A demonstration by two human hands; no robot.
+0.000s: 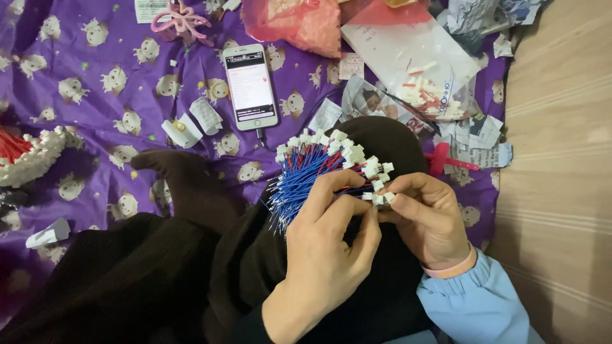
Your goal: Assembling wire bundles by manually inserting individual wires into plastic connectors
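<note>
Clear plastic bag (pixel 417 60) of white connectors top right, red-pink bag (pixel 299 22) beside it. White phone (pixel 250 86) on purple patterned cloth (pixel 95 83), paper scraps around. Left hand (pixel 328 248) grips bundle of blue and red wires (pixel 312 175) with white plugs, over dark lap. Right hand (pixel 427 216) pinches one white plug (pixel 381 199) at bundle's edge.

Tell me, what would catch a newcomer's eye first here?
Most striking is the bundle of blue and red wires with white plastic ends, held at the centre by the left hand, while the right hand pinches one white plug at its edge. Behind lies a purple cartoon-print cloth, with a white phone lying screen up at top centre and a clear bag of white parts at upper right.
</note>
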